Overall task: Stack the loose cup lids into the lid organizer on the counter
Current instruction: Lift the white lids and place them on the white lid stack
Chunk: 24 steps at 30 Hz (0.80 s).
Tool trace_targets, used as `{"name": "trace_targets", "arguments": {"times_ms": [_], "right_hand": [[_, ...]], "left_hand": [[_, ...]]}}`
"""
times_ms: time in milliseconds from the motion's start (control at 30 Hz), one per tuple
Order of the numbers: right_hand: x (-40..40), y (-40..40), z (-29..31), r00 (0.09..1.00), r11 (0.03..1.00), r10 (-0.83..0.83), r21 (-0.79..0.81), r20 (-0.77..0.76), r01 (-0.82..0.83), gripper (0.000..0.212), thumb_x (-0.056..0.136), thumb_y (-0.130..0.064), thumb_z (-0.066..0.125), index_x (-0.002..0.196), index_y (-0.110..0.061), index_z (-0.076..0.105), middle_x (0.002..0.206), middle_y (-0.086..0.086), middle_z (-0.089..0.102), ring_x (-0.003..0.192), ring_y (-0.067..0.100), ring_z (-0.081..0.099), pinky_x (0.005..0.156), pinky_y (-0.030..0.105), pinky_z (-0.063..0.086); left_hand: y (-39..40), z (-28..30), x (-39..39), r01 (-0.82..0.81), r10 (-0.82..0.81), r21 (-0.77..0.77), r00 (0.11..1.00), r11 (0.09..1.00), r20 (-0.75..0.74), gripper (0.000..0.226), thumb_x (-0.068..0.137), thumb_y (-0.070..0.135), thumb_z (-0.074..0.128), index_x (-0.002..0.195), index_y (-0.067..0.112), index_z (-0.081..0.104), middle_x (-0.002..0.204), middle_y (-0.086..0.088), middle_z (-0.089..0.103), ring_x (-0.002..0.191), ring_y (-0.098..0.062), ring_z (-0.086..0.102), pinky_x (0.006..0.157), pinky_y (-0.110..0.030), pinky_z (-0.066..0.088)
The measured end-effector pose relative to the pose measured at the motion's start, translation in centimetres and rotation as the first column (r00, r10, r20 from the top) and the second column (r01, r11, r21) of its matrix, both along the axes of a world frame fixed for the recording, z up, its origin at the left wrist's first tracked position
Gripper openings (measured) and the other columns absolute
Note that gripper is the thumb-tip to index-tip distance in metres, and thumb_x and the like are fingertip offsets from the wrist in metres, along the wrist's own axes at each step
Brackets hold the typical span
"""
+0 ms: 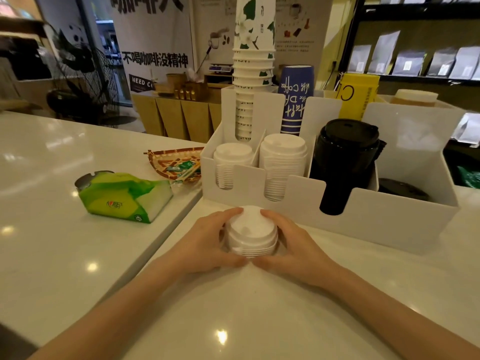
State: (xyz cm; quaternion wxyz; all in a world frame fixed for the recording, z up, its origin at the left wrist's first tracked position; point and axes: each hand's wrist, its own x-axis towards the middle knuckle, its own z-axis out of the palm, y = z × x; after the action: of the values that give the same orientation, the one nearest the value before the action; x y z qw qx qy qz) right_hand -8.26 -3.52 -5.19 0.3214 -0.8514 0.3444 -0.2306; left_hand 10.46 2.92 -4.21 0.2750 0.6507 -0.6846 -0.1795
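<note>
Both hands cover the sides and base of the loose lids [250,233], so their count cannot be told. The organizer [389,219] front wall hides the lower parts of its white lids [283,162] and black lids [346,157]. The cup stack [253,61] runs off the top edge. Poster text [155,59] is partly cut off.
</note>
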Motion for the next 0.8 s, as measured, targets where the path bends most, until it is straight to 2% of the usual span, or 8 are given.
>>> {"name": "trace_targets", "arguments": {"times_ms": [100, 200, 300, 367, 467, 600, 700, 800], "right_hand": [[0.2, 0.3, 0.7, 0.997, 0.995, -0.014, 0.096, 0.078, 0.006, 0.085, 0.060, -0.040, 0.079, 0.132, -0.034, 0.035, 0.136, -0.012, 0.044, 0.122, 0.007, 0.044, 0.105, 0.031, 0.039], [0.5, 0.3, 2.2, 0.991, 0.992, -0.012, 0.128, 0.130, -0.005, 0.084, 0.061, -0.035, 0.080, 0.132, -0.036, 0.035, 0.132, -0.013, 0.046, 0.117, 0.006, 0.047, 0.099, 0.025, 0.041], [1.3, -0.5, 5.0, 0.983, 0.991, 0.004, 0.130, 0.185, -0.028, 0.080, 0.064, -0.037, 0.077, 0.132, -0.038, 0.036, 0.132, -0.011, 0.048, 0.116, 0.009, 0.049, 0.101, 0.031, 0.042], [2.0, -1.2, 7.0, 0.969, 0.990, 0.017, 0.133, 0.247, -0.051, 0.071, 0.067, -0.040, 0.073, 0.130, -0.039, 0.038, 0.131, -0.010, 0.050, 0.116, 0.011, 0.052, 0.101, 0.035, 0.044], [3.1, -2.4, 10.0, 0.956, 0.995, 0.040, 0.075, 0.291, -0.065, 0.057, 0.077, -0.038, 0.063, 0.129, -0.035, 0.041, 0.130, -0.005, 0.050, 0.115, 0.014, 0.052, 0.096, 0.033, 0.047], [4.8, -4.6, 13.4, 0.955, 0.996, 0.080, -0.069, 0.284, -0.062, 0.040, 0.089, -0.034, 0.046, 0.129, -0.027, 0.043, 0.126, -0.004, 0.051, 0.105, 0.006, 0.049, 0.072, 0.006, 0.045], [6.0, -6.7, 14.6, 0.958, 0.992, 0.054, -0.125, 0.283, -0.018, 0.034, 0.092, -0.030, 0.041, 0.125, -0.022, 0.048, 0.126, -0.001, 0.053, 0.101, 0.006, 0.049, 0.071, 0.010, 0.041], [6.8, -8.5, 14.6, 0.976, 0.983, 0.026, -0.182, 0.218, 0.015, 0.033, 0.093, -0.027, 0.040, 0.124, -0.019, 0.048, 0.127, 0.003, 0.054, 0.101, 0.008, 0.048, 0.072, 0.010, 0.036]], "left_hand": [[0.0, 0.6, 0.2, -0.010, 0.010, 0.001, 0.997, 1.000, -0.073, 0.092, 0.054, 0.037, 0.081, 0.133, 0.034, 0.035, 0.130, 0.010, 0.050, 0.106, -0.006, 0.051, 0.089, -0.017, 0.043], [-0.1, 2.5, 1.2, -0.008, 0.009, 0.008, 0.995, 1.000, -0.097, 0.090, 0.049, 0.040, 0.081, 0.129, 0.039, 0.039, 0.121, 0.013, 0.054, 0.100, -0.005, 0.056, 0.089, -0.022, 0.049], [-0.6, 5.9, 2.2, -0.003, -0.001, -0.051, 0.997, 0.999, -0.079, 0.076, 0.053, 0.035, 0.082, 0.118, 0.043, 0.043, 0.108, 0.022, 0.053, 0.097, 0.004, 0.054, 0.080, -0.014, 0.050], [-1.0, 8.4, 3.0, -0.012, 0.002, -0.092, 0.994, 0.996, -0.108, 0.070, 0.055, 0.027, 0.082, 0.114, 0.040, 0.046, 0.110, 0.020, 0.052, 0.100, -0.001, 0.055, 0.081, -0.016, 0.049], [-1.4, 11.2, 4.1, -0.047, 0.016, -0.154, 0.980, 0.987, -0.196, 0.071, 0.051, 0.022, 0.083, 0.114, 0.034, 0.053, 0.119, 0.009, 0.056, 0.105, -0.013, 0.059, 0.088, -0.030, 0.052], [-2.8, 13.3, 4.8, -0.122, 0.048, -0.252, 0.958, 0.960, -0.282, 0.069, 0.050, 0.018, 0.083, 0.112, 0.032, 0.055, 0.126, 0.003, 0.051, 0.110, -0.016, 0.056, 0.094, -0.035, 0.049], [-4.4, 13.8, 4.8, -0.185, 0.092, -0.300, 0.950, 0.936, -0.299, 0.066, 0.052, 0.015, 0.083, 0.110, 0.029, 0.055, 0.125, 0.002, 0.052, 0.110, -0.016, 0.055, 0.094, -0.032, 0.048], [-5.9, 13.0, 4.6, -0.230, 0.162, -0.352, 0.964, 0.907, -0.211, 0.061, 0.054, 0.023, 0.082, 0.109, 0.028, 0.058, 0.116, 0.003, 0.061, 0.105, -0.012, 0.057, 0.094, -0.032, 0.047]]}}
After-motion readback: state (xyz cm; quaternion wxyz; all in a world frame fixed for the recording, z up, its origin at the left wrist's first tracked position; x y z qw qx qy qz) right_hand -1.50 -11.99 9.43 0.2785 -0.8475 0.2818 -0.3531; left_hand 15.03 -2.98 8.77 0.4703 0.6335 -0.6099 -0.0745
